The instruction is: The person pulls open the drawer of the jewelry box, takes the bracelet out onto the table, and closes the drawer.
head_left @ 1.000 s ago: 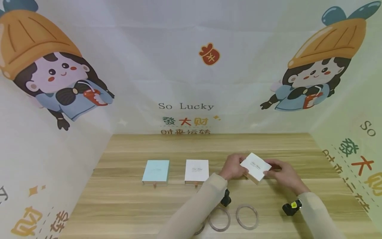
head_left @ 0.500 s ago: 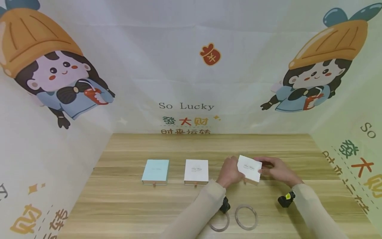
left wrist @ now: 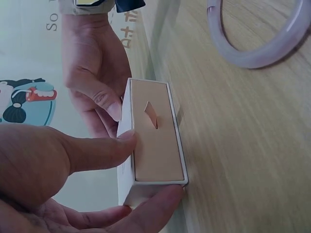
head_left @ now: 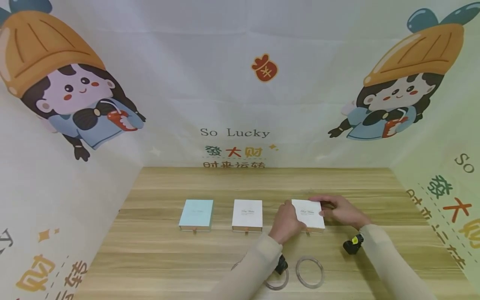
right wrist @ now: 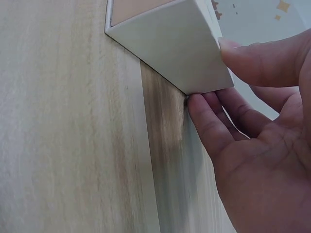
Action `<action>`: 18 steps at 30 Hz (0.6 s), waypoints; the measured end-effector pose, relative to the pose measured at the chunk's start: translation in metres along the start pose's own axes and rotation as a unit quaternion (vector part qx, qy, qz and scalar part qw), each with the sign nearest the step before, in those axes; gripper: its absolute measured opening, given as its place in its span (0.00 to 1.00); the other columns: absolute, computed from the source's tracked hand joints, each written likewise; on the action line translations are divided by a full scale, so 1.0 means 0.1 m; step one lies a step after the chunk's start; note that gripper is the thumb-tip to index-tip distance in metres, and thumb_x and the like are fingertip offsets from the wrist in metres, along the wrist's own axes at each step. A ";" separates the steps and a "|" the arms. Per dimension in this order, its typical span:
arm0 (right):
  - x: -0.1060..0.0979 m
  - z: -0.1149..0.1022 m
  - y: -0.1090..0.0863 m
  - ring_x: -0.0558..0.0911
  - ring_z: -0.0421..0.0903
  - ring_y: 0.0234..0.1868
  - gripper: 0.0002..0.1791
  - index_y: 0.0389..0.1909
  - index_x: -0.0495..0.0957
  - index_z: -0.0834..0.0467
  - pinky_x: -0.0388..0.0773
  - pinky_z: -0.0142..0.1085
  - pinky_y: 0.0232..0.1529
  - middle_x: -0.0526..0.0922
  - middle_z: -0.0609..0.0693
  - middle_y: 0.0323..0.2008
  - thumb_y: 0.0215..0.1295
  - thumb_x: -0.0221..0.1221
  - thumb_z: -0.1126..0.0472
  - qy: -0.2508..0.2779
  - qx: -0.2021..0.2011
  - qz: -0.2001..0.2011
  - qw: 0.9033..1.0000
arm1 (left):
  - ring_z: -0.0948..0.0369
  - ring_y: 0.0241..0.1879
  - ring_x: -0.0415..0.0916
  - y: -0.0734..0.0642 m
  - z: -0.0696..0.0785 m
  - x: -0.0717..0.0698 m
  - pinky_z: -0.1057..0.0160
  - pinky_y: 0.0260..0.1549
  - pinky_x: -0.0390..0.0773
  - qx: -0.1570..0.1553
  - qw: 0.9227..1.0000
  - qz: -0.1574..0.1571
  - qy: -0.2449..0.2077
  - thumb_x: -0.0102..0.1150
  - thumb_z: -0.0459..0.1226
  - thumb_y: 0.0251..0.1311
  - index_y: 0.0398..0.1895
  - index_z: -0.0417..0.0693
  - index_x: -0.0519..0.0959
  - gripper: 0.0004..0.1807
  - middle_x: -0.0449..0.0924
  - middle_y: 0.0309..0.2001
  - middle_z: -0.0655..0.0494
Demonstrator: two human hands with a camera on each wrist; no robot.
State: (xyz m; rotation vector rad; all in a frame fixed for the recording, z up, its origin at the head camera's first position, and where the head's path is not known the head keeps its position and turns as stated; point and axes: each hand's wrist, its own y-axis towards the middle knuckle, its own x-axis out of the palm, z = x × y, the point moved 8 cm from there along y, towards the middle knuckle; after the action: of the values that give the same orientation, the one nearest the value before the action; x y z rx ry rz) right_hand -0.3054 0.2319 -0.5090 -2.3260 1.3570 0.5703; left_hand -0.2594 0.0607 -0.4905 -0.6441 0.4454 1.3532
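Note:
Both hands hold a small white drawer-style gift box with script lettering on its lid, low over the wooden table at the right of the row. My left hand grips its left side; in the left wrist view the thumb lies at the edge of the box's tan drawer front, which has a small ribbon tab. At the far right corner my right hand pinches the box, thumb on the lid and fingers at the back edge, as the right wrist view shows.
A second white box and a light blue box stand in line to the left. A translucent bangle lies in front, with another bangle partly hidden by the left sleeve. Printed cloth walls enclose the table.
The hands have brought the white box left and down toward the table. It has turned from a slant to nearly square with the other boxes.

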 end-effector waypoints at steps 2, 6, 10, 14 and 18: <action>0.01 0.00 0.00 0.74 0.66 0.69 0.28 0.68 0.74 0.61 0.77 0.44 0.60 0.71 0.66 0.71 0.67 0.60 0.70 0.002 -0.006 -0.004 1.000 | 0.49 0.41 0.77 -0.02 0.00 0.00 0.54 0.45 0.84 0.000 1.000 -0.002 -0.011 0.77 0.29 0.44 0.59 0.28 0.70 0.37 0.78 0.47 0.37; 0.02 -0.01 0.00 0.73 0.66 0.69 0.28 0.68 0.74 0.62 0.76 0.43 0.61 0.71 0.67 0.71 0.67 0.59 0.72 0.005 -0.016 -0.010 1.000 | 0.54 0.36 0.73 -0.04 -0.01 0.01 0.61 0.35 0.81 -0.004 1.000 -0.009 -0.021 0.78 0.29 0.43 0.54 0.29 0.73 0.33 0.78 0.43 0.41; 0.03 -0.03 -0.01 0.73 0.67 0.69 0.27 0.68 0.73 0.64 0.77 0.35 0.59 0.72 0.67 0.70 0.67 0.58 0.72 0.008 -0.020 -0.016 1.000 | 0.55 0.34 0.71 -0.05 -0.03 0.03 0.62 0.32 0.78 -0.003 1.000 -0.012 -0.028 0.79 0.30 0.42 0.51 0.30 0.74 0.31 0.77 0.41 0.43; 0.04 -0.02 0.00 0.74 0.66 0.68 0.26 0.69 0.73 0.63 0.78 0.32 0.56 0.72 0.67 0.70 0.70 0.58 0.69 0.002 -0.016 -0.016 1.000 | 0.56 0.32 0.70 -0.05 -0.08 0.03 0.63 0.28 0.75 -0.009 0.999 -0.024 -0.042 0.78 0.33 0.45 0.55 0.28 0.72 0.34 0.77 0.41 0.42; 0.03 -0.06 -0.01 0.76 0.63 0.66 0.25 0.69 0.73 0.62 0.79 0.46 0.61 0.75 0.64 0.68 0.74 0.57 0.62 -0.031 -0.022 0.005 0.999 | 0.54 0.30 0.73 -0.05 -0.09 -0.08 0.60 0.24 0.75 -0.009 0.999 -0.040 -0.024 0.74 0.43 0.55 0.60 0.27 0.70 0.37 0.80 0.42 0.39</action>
State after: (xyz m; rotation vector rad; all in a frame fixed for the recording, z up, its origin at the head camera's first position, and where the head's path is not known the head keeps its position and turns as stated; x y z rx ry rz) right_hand -0.3024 0.2271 -0.5058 -2.3167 1.3429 0.6754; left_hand -0.2557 0.0489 -0.4916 -0.6358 0.3650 1.2964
